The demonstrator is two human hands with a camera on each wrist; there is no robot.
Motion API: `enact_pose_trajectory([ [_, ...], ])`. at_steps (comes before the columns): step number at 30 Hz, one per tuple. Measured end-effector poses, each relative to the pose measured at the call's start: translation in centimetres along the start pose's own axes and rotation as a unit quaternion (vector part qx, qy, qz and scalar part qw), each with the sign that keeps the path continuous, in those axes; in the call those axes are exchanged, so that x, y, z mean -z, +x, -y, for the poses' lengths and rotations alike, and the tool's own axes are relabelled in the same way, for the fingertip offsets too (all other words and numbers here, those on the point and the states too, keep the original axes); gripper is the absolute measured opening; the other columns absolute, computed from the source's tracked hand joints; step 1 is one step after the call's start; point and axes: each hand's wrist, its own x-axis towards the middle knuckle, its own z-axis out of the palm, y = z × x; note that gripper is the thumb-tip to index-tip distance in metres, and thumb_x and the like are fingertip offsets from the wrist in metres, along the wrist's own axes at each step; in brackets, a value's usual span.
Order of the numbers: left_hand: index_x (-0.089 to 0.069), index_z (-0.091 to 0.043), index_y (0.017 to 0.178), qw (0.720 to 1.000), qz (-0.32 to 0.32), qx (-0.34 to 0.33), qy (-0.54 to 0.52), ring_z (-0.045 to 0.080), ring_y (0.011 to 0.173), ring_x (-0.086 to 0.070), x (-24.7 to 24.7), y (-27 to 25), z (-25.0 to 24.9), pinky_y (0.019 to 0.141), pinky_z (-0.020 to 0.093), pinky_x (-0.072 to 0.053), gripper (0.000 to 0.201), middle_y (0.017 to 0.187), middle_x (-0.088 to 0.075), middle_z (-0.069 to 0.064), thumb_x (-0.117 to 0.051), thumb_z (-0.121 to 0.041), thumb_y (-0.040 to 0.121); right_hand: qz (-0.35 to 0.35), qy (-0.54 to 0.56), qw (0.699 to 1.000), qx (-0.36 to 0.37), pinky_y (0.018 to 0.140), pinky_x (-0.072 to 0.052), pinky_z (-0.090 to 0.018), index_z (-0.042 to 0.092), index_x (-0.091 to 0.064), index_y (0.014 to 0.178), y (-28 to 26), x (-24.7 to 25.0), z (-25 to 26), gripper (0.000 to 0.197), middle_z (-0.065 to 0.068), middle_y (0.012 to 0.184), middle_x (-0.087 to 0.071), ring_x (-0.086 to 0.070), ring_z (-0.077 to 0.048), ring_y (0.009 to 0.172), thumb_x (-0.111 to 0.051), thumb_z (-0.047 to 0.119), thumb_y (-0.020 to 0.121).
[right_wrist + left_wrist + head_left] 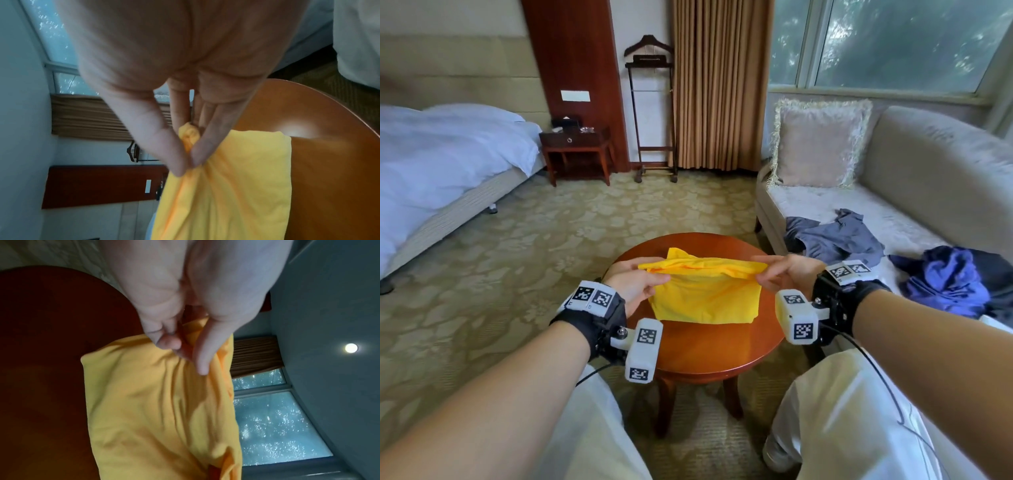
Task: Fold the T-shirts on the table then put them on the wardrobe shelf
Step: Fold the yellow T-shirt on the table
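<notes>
Head view, with both wrist views. We see a yellow T-shirt (705, 294) partly folded on the round wooden worktop (709, 346). Its near portion lies flat on the wood, while its far edge is raised and stretched between our two hands.

Left hand (635, 279): thumb and fingers (202, 356) pinch the bunched left end of the raised edge; in the left wrist view the cloth (160, 402) falls away from this grip toward the worktop (41, 353).

Right hand (787, 270): thumb and fingertips (180, 162) meet on the gathered right end of the same edge; the right wrist view shows the fabric (226, 186) hanging from the pinch, with the glossy worktop (329, 162) behind it.

Both wrists carry black straps with white blocks bearing square black-and-white coded markers (590, 296); we can read no words, brand names or labels on them, and none on the T-shirt.

Surroundings: a grey garment (835, 238) and a blue garment (948, 281) lie crumpled on the pale sofa (928, 164) to the right, beside a fringed cushion (820, 144). A bed (441, 161) with white linen stands at left, a dark nightstand (575, 147) next to it, then a valet stand (650, 109) before brown curtains (719, 85).
</notes>
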Motion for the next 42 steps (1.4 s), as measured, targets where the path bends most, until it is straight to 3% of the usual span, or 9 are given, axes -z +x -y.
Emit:
enact_pose_trajectory([
  [4,-0.074,-0.024,0.055,0.996,-0.040,-0.019,0.075,0.016,0.058,-0.049,-0.1,3.2,0.3,0.050,0.026,-0.034,0.025,0.061,-0.059,0.002,-0.082,-0.012,0.076,-0.031,-0.050,0.998,-0.025,0.086,-0.048,-0.028,0.018,-0.066,0.111,1.7,0.3,0.6,0.040,-0.005,0.097,-0.064,-0.059,-0.020,0.092,-0.063,-0.009,0.083],
  [8,-0.073,-0.022,0.073,0.991,-0.044,-0.031,0.121,0.015,0.056,-0.050,-0.8,5.3,-1.0,0.048,0.024,-0.038,0.011,0.066,-0.060,0.002,-0.080,-0.028,0.080,-0.074,-0.002,0.996,-0.054,0.082,-0.052,-0.025,0.011,-0.064,0.108,3.8,0.4,1.8,0.023,-0.009,0.090,-0.075,-0.067,-0.020,0.102,-0.064,0.000,0.088],
  [11,-0.072,-0.021,0.088,0.987,-0.028,-0.041,0.150,0.004,0.052,-0.058,-1.1,6.7,-1.7,0.046,0.018,-0.044,0.010,0.063,-0.066,-0.008,-0.075,-0.030,0.085,-0.107,-0.025,0.992,-0.068,0.064,-0.055,-0.024,0.009,-0.063,0.092,5.5,0.2,2.7,0.003,-0.009,0.084,-0.075,-0.072,-0.018,0.080,-0.065,0.009,0.090],
  [18,-0.077,-0.026,0.078,0.958,-0.021,-0.048,0.280,0.030,0.094,-0.069,-0.4,12.5,-0.9,0.086,0.043,-0.054,0.022,0.093,-0.075,0.010,-0.075,-0.048,0.080,-0.102,0.009,0.991,-0.087,0.056,-0.052,-0.020,0.006,-0.064,0.091,10.5,1.4,3.1,0.015,-0.011,0.094,-0.074,-0.071,-0.018,0.085,-0.073,0.009,0.080],
  [21,-0.077,-0.026,0.077,0.950,-0.008,-0.042,0.309,0.031,0.092,-0.069,-0.1,14.8,0.0,0.085,0.043,-0.054,0.023,0.088,-0.076,0.009,-0.075,-0.048,0.080,-0.073,-0.137,0.984,-0.092,0.058,-0.043,-0.016,0.013,-0.055,0.066,13.2,1.6,2.5,0.025,-0.007,0.071,-0.059,-0.055,-0.012,0.057,-0.072,0.008,0.083],
  [25,-0.079,-0.017,0.092,0.937,0.062,-0.027,0.342,0.024,0.091,-0.069,0.0,17.2,0.7,0.085,0.037,-0.053,0.032,0.092,-0.076,0.007,-0.072,-0.046,0.082,-0.119,-0.231,0.962,-0.084,0.057,-0.053,-0.024,0.007,-0.063,0.080,15.6,1.8,1.6,0.009,-0.006,0.068,-0.065,-0.062,-0.015,0.055,-0.069,0.011,0.087],
  [29,-0.072,-0.002,0.082,0.928,0.091,-0.063,0.356,0.033,0.070,-0.061,-0.3,19.2,0.9,0.067,0.031,-0.045,0.040,0.077,-0.069,0.013,-0.066,-0.041,0.090,-0.177,-0.268,0.942,-0.098,0.053,-0.036,-0.024,0.010,-0.052,0.062,18.0,2.1,2.1,0.032,-0.004,0.061,-0.050,-0.044,-0.015,0.055,-0.071,0.023,0.084],
  [35,-0.039,-0.012,0.060,0.894,0.086,-0.041,0.438,0.019,0.051,-0.029,-0.7,22.5,2.4,0.053,0.029,-0.022,0.049,0.057,-0.031,0.005,-0.058,-0.042,0.095,-0.190,-0.286,0.932,-0.117,0.081,-0.058,-0.041,0.013,-0.060,0.072,22.0,2.2,0.5,0.029,-0.012,0.085,-0.069,-0.069,-0.029,0.085,-0.058,0.037,0.088],
  [42,-0.023,-0.019,0.056,0.873,0.034,0.019,0.487,0.017,0.046,-0.022,-1.8,24.7,3.3,0.050,0.029,-0.019,0.059,0.053,-0.019,-0.001,-0.054,-0.054,0.093,-0.207,-0.374,0.892,-0.144,0.054,-0.041,-0.023,0.017,-0.060,0.089,24.0,1.6,-0.2,0.029,-0.006,0.084,-0.064,-0.058,-0.021,0.067,-0.047,0.042,0.092],
])
